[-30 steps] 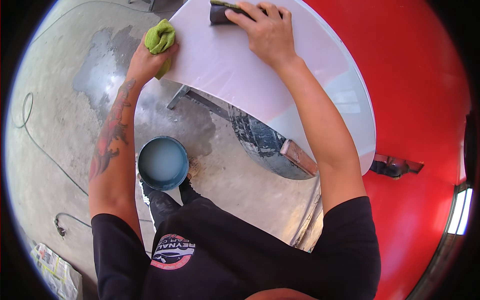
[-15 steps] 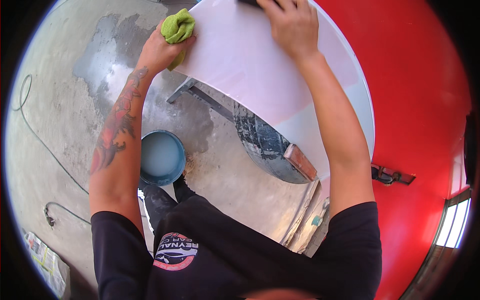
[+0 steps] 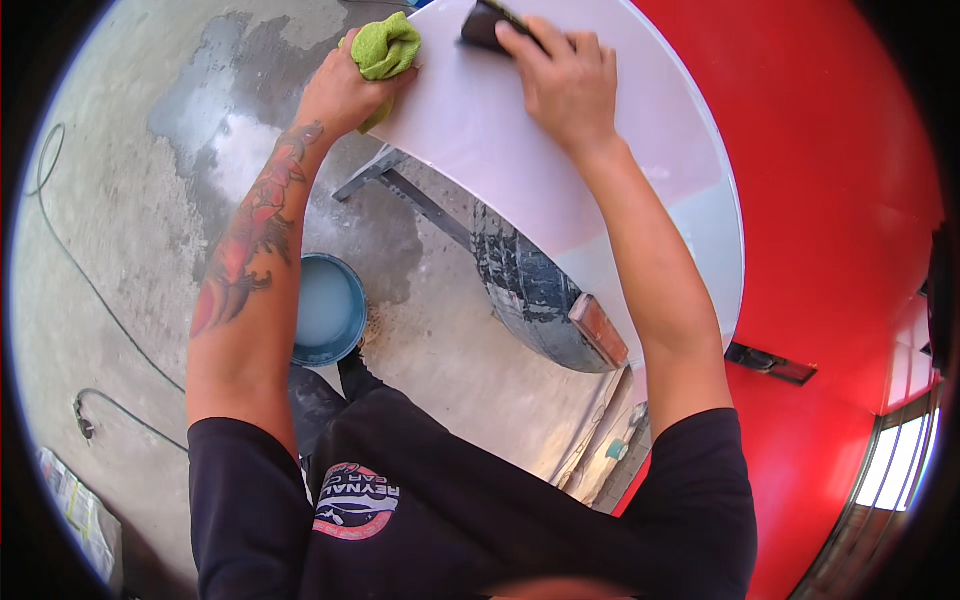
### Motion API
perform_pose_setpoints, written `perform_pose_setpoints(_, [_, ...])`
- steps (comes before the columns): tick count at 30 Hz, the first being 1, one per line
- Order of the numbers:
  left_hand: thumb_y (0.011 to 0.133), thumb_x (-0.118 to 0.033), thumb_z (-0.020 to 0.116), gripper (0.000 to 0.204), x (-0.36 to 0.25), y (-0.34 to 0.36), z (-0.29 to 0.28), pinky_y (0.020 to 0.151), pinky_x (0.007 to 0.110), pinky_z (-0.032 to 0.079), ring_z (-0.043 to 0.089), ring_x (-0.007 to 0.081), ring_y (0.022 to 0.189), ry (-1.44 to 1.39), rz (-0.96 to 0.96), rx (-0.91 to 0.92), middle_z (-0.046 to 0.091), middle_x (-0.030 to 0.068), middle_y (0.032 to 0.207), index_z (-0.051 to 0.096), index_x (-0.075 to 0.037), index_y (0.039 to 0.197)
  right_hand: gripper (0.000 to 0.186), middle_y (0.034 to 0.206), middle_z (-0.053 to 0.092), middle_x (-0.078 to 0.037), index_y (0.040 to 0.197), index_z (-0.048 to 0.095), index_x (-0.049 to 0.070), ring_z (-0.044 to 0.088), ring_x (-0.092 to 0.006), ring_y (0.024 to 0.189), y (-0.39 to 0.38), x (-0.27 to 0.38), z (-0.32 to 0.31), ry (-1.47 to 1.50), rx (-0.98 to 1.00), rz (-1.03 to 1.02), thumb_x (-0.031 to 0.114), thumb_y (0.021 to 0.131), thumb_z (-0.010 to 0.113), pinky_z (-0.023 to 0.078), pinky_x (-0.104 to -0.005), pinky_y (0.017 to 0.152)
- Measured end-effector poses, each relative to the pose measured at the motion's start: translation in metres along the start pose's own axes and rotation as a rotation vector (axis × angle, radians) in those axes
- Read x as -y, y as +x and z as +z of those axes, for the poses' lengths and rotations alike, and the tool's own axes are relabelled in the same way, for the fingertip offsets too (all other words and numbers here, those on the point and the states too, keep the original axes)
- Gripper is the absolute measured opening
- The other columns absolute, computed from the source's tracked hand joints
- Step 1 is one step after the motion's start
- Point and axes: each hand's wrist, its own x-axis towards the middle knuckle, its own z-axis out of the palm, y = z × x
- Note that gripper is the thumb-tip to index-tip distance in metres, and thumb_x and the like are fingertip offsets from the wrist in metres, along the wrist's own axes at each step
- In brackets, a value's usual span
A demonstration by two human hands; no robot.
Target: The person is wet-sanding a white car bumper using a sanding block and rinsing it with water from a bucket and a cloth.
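Note:
My left hand (image 3: 345, 90) is closed on a bunched green cloth (image 3: 387, 47) at the far left edge of a curved white car body panel (image 3: 540, 160). Part of the cloth hangs below the palm, by the panel's edge. In my right hand (image 3: 572, 90), fingers curled round it, is a black sanding block (image 3: 483, 27), slightly blurred. It lies against the panel's wet-looking surface near its far end. Which parts of the fingers grip the block's far side is hidden.
Below my left forearm a blue bucket (image 3: 345, 345) holds cloudy water. A dark, patchy, rounded part (image 3: 520, 290) and a reddish block (image 3: 598, 330) sit by the panel's lower edge. Red bodywork (image 3: 800, 180) rises at right. A hose (image 3: 75, 265) crosses the wet-patched concrete floor at left.
My right hand has drawn the sanding block nearer and slightly left across the panel, so more of it shows. My left hand and the cloth appear a little farther right.

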Motion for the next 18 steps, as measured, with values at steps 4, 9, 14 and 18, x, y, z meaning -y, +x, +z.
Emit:
perform_pose_setpoints(4, [0.089,-0.044,0.078,0.059,-0.009,-0.003,-0.009,0.100,0.043,0.051,0.065,0.0354,0.119,-0.052,0.021,0.033,0.068,0.0130,0.127,0.059,-0.013,0.136,0.044,0.125,0.068,0.006,0.124,0.073,0.029,0.057,-0.0236,0.098,-0.007,0.018,-0.001,0.046,0.024,0.050,0.011,0.085,0.070,0.043,-0.0404,0.085])
perform_pose_setpoints(9, [0.084,-0.055,0.078,0.071,0.007,-0.003,-0.003,0.097,0.049,0.053,0.067,0.0399,0.115,-0.021,-0.004,-0.002,0.071,0.0175,0.121,0.056,-0.014,0.138,0.041,0.136,0.066,0.006,0.119,0.076,0.030,0.055,-0.0178,0.103,-0.168,0.056,-0.056,0.207,0.284,-0.188,0.012,0.082,0.067,0.039,-0.0355,0.088])
perform_pose_setpoints(14, [0.090,-0.042,0.077,0.057,-0.001,-0.004,-0.001,0.100,0.042,0.051,0.065,0.0347,0.119,-0.005,-0.032,0.010,0.066,0.0146,0.130,0.058,-0.012,0.135,0.043,0.128,0.067,0.008,0.122,0.073,0.031,0.056,-0.0185,0.096,-0.042,0.010,-0.010,0.025,0.079,-0.207,0.014,0.083,0.068,0.042,-0.0360,0.083])
perform_pose_setpoints(18, [0.090,-0.042,0.077,0.057,-0.010,-0.005,-0.008,0.100,0.042,0.051,0.064,0.0349,0.120,-0.066,0.002,0.042,0.066,0.0137,0.130,0.059,-0.012,0.134,0.042,0.124,0.068,0.007,0.122,0.073,0.028,0.057,-0.0204,0.095,0.000,0.010,0.003,-0.060,-0.036,-0.033,0.012,0.085,0.065,0.043,-0.0381,0.082])
